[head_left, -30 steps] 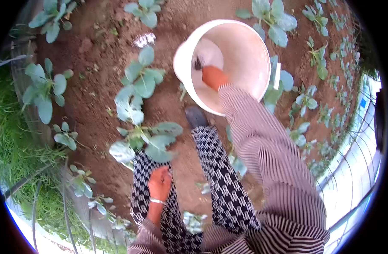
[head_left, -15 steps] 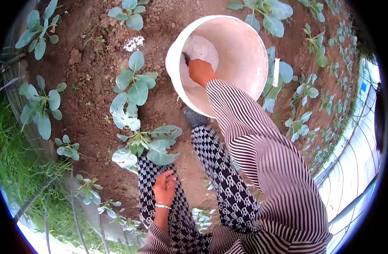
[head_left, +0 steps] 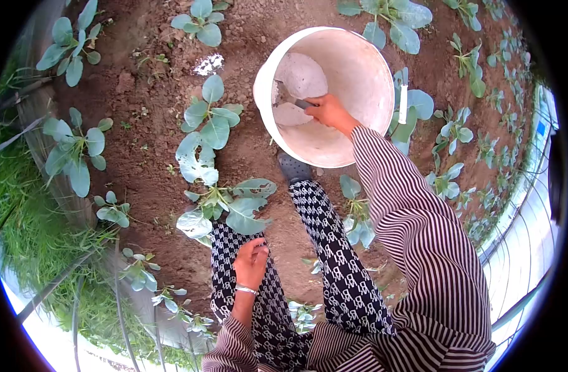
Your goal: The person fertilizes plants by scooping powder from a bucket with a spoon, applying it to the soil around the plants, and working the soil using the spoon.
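Note:
My right hand (head_left: 331, 111) reaches into a white bucket (head_left: 388, 93) and is closed round the dark handle of a small hand trowel (head_left: 288, 94). The trowel's greyish blade points left, over pale powdery material (head_left: 304, 71) at the bucket's bottom. My left hand (head_left: 251, 261), with a bangle at the wrist, hangs over my patterned trouser leg. Its fingers are loosely bent and apart, with nothing visible in them. Just above it grows a leafy plant (head_left: 225, 208) with hole-eaten leaves, which my hand does not visibly hold.
Another leafy plant (head_left: 213, 118) stands left of the bucket, near a patch of white powder (head_left: 208, 64) on the soil. My shoe (head_left: 294, 167) is against the bucket's near side. Grass (head_left: 30, 248) borders the left; plant rows and pale sheeting (head_left: 519, 229) lie right.
My right hand has drawn back to the right inside the bucket, so the trowel's blade now shows. The view has shifted slightly; my left hand stays near my leg.

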### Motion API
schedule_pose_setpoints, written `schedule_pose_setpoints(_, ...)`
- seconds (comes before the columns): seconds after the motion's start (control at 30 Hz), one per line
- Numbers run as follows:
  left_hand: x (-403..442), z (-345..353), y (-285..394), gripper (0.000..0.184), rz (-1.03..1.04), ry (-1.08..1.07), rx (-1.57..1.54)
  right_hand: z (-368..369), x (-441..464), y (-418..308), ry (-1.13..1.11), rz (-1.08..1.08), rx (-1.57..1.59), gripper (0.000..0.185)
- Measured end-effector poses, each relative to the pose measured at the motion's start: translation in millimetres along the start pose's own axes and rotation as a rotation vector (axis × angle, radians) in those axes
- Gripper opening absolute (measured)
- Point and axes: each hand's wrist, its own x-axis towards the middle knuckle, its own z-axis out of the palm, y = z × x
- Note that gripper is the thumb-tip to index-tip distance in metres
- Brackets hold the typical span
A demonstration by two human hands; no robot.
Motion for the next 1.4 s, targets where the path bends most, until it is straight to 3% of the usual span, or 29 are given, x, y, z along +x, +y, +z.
schedule_pose_setpoints(0.17, -7.0, -12.8, 19.3, 0.023, 0.082, 0.016, 0.036, -28.3, -58.6, -15.3, 0.044, 0.038, 0.240, 0.038)
schedule_pose_setpoints(0.23, -8.7, -22.3, 35.9, 0.021, 0.103, 0.026, 0.209, -33.4, -82.9, -25.4, 0.074, 0.092, 0.306, 0.040)
schedule_pose_setpoints(0.47, -22.8, -40.8, 57.7, 0.023, 0.119, 0.049, 0.125, -34.7, -160.6, -28.5, 0.225, 0.177, 0.527, 0.041)
schedule_pose_setpoints(0.57, -27.3, -44.1, 46.0, 0.024, 0.159, 0.073, 0.120, -39.7, -187.9, -17.5, 0.240, 0.040, 0.500, 0.043)
schedule_pose_setpoints(0.67, -41.0, -47.7, 32.3, 0.026, 0.237, 0.119, 0.120, -44.2, -201.6, 17.1, 0.309, -0.206, 0.203, 0.042)
schedule_pose_setpoints(0.77, -48.6, -45.9, 14.9, 0.026, 0.249, 0.150, 0.163, -42.4, -221.0, 15.9, 0.321, -0.277, 0.142, 0.041)
schedule_pose_setpoints(0.8, -49.8, -42.9, 6.7, 0.027, 0.250, 0.138, 0.141, -33.4, -238.1, -14.9, 0.260, -0.117, 0.278, 0.042)
schedule_pose_setpoints(0.93, -68.2, -41.3, -6.9, 0.033, 0.305, 0.089, 0.272, 1.6, -249.0, -32.5, 0.134, -0.173, 0.180, 0.045)
schedule_pose_setpoints(1.03, -100.7, -72.7, -13.1, 0.036, 0.497, 0.045, 0.376, 47.5, -251.0, -63.6, -0.011, -0.247, 0.105, 0.046)
schedule_pose_setpoints(1.17, -148.4, -152.9, -25.3, 0.016, 0.565, 0.382, 0.466, 118.7, -240.7, -114.8, -0.244, -0.423, -0.038, 0.044)
schedule_pose_setpoints(1.27, -166.8, -203.8, -76.9, 0.013, 0.649, 0.655, 0.177, 199.5, -235.3, -163.9, -0.382, -0.608, -0.289, 0.042)
schedule_pose_setpoints(1.3, -167.3, -214.8, -106.2, 0.016, 0.589, 0.646, 0.042, 230.6, -234.4, -177.2, -0.427, -0.676, -0.383, 0.041)
schedule_pose_setpoints(1.37, -129.8, -212.6, -166.2, 0.020, 0.336, 0.459, -0.383, 296.6, -233.8, -207.1, -0.607, -0.554, -0.356, 0.041)
schedule_pose_setpoints(1.4, -92.3, -202.9, -210.7, 0.021, 0.348, 0.361, -0.561, 335.4, -220.2, -211.6, -0.673, -0.524, -0.358, 0.042)
